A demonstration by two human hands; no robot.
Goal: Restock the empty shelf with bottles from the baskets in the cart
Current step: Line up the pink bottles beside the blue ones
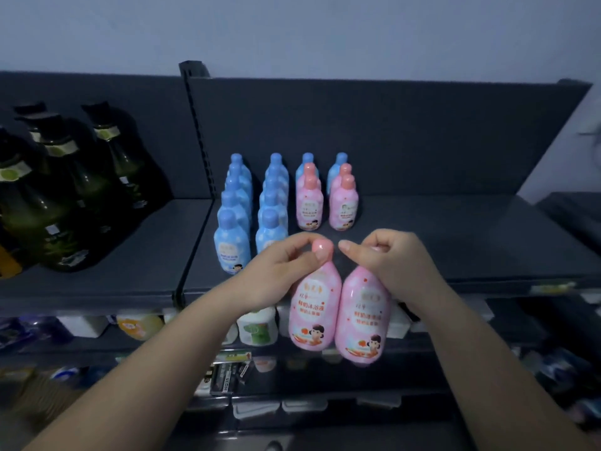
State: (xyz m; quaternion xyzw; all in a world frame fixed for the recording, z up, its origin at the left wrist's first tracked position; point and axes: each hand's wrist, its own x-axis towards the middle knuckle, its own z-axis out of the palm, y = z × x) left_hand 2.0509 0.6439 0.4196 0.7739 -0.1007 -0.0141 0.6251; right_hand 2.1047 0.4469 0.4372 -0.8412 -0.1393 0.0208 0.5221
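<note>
My left hand point(279, 268) grips the cap of a pink bottle point(313, 312), and my right hand point(390, 258) grips the neck of a second pink bottle point(364, 315). Both bottles hang side by side, touching, in front of the dark shelf's point(439, 242) front edge. On the shelf stand two rows of blue bottles point(232, 242) at the left. To their right are two shorter rows of pink bottles point(310, 203) with a blue one at the back of each. The cart and baskets are out of view.
Dark green bottles point(42, 206) fill the neighbouring shelf section at the left. Lower shelves hold white and coloured containers point(257, 327) and small packs. The right half of the shelf is bare, bounded by a dark back panel point(390, 131).
</note>
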